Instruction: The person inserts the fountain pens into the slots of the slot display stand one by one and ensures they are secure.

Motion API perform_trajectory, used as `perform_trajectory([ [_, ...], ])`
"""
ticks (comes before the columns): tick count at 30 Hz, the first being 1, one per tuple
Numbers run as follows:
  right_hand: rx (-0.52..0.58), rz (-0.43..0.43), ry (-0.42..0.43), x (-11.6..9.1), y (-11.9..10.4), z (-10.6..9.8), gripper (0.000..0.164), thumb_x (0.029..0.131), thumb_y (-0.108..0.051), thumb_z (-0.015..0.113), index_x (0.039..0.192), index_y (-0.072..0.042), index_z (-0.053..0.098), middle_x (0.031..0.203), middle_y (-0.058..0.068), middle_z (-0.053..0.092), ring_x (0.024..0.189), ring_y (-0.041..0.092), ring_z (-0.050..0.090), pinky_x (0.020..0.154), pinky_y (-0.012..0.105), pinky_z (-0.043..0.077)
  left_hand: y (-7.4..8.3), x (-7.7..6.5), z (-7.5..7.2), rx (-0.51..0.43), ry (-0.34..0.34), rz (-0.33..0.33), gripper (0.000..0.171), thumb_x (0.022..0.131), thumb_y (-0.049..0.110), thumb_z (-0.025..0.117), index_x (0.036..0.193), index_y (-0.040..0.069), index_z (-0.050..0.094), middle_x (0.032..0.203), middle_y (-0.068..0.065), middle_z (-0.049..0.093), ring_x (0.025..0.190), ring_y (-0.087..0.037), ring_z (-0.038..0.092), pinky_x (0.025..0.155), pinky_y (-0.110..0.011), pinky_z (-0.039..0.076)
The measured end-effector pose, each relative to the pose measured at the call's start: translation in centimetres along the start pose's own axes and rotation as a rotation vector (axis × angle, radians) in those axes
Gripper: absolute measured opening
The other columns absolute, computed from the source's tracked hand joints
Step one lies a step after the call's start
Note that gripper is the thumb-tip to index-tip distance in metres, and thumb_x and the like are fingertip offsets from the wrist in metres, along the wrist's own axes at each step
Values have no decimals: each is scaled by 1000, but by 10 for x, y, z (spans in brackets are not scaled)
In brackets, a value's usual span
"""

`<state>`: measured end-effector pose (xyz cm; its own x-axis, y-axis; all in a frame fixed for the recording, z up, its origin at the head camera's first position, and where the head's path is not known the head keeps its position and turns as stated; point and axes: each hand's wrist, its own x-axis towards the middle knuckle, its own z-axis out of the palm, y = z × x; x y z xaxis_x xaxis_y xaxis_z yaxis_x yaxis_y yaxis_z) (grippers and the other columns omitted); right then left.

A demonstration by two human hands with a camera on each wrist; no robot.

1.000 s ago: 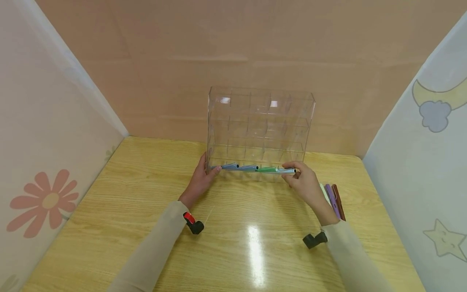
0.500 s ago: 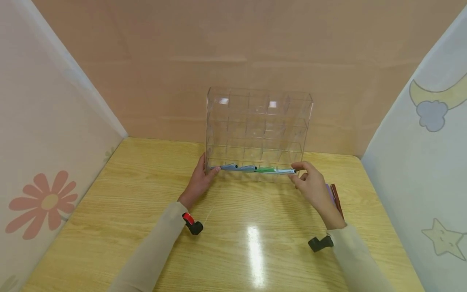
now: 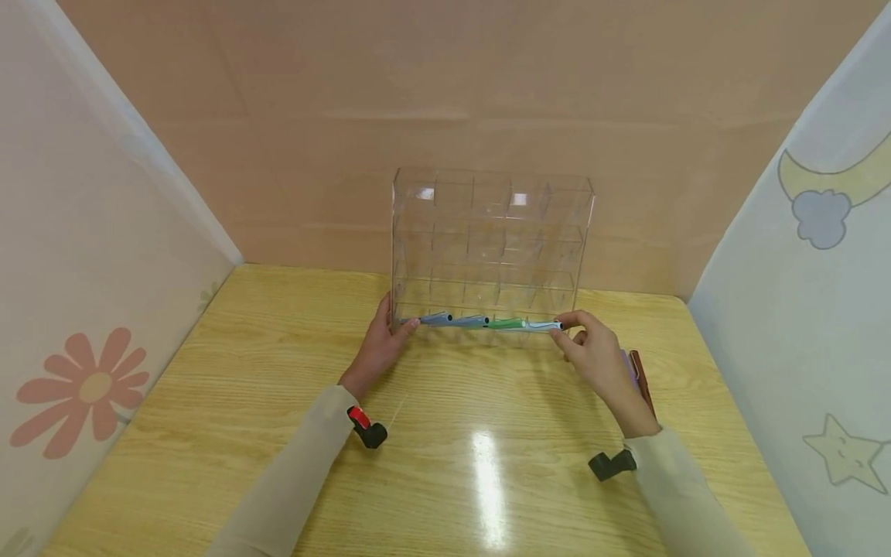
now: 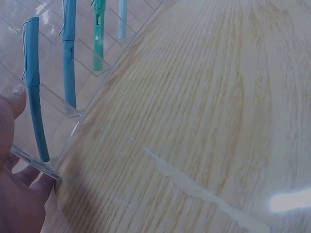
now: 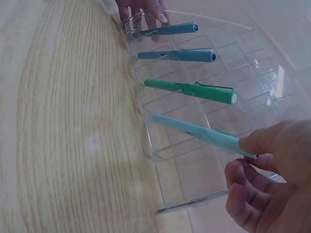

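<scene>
A clear acrylic rack (image 3: 490,240) with rows of small compartments stands upright on the table. My left hand (image 3: 381,340) grips its lower left side, thumb in front and fingers behind the side panel. My right hand (image 3: 592,352) is at the lower right, its thumb and index finger pinching the cap end of a light blue pen (image 5: 204,133). The tail of that pen sits in the bottom row. To its left in the same row are a green pen (image 5: 194,91) and two blue pens (image 4: 69,53), one of them close to my left thumb.
A purple pen (image 3: 629,367) and a dark red pen (image 3: 641,379) lie on the wooden table (image 3: 431,480) beside my right forearm, which partly covers them. A peach-coloured wall (image 3: 445,93) rises right behind the rack, with patterned side walls left and right.
My right hand has shifted slightly right, out to the cap end of the light blue pen. Its forearm now hides the pale pen on the table. My left hand keeps its grip on the rack.
</scene>
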<state>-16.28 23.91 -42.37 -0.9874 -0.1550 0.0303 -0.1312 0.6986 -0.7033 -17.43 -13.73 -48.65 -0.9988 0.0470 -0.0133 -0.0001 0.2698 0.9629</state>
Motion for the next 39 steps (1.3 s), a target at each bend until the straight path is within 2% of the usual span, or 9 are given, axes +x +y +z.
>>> perform_trajectory([
  [7,-9,-5,2,0,0,1,35,109,-32,64,134,-7,63,85,20,71,50,10,44,42,24,33,2,-1,0,-3,-2,-6,84,111,30,60,173,17,5,180,-13,16,166,-38,22,131,-61,27],
  [10,3,-3,3,-1,1,-1,37,109,-34,64,135,-7,63,100,20,72,53,12,50,42,26,35,2,-1,0,-7,-8,-2,84,111,30,60,173,18,5,180,-13,16,166,-39,21,131,-61,28],
  [14,22,3,20,-5,2,-5,38,108,-32,65,136,-6,63,123,16,69,63,22,62,44,28,38,1,0,1,-3,-12,5,84,111,31,60,173,20,5,180,-12,16,166,-38,21,131,-62,28],
  [16,22,8,24,-7,3,-8,38,109,-31,64,137,-6,62,127,16,68,66,25,64,44,28,39,1,0,0,-4,-14,6,84,111,31,60,173,20,6,180,-12,16,166,-38,21,131,-62,28],
  [23,25,11,32,-17,12,-20,37,110,-31,62,135,-5,62,127,17,68,69,23,67,48,28,43,0,-1,0,-16,-11,8,83,111,31,60,173,21,6,180,-12,17,166,-38,20,131,-63,27],
  [30,-16,8,56,-24,25,-33,37,110,-30,61,135,-2,61,128,20,68,64,18,66,51,27,45,1,-1,0,-25,-13,10,83,111,33,61,173,21,7,179,-13,19,166,-39,21,130,-64,27],
  [39,-37,72,78,-34,45,-53,44,111,-35,58,139,-2,60,130,22,67,67,11,68,53,27,51,0,-2,-1,-32,-22,13,84,111,32,60,173,21,5,180,-13,16,166,-39,19,130,-64,27],
])
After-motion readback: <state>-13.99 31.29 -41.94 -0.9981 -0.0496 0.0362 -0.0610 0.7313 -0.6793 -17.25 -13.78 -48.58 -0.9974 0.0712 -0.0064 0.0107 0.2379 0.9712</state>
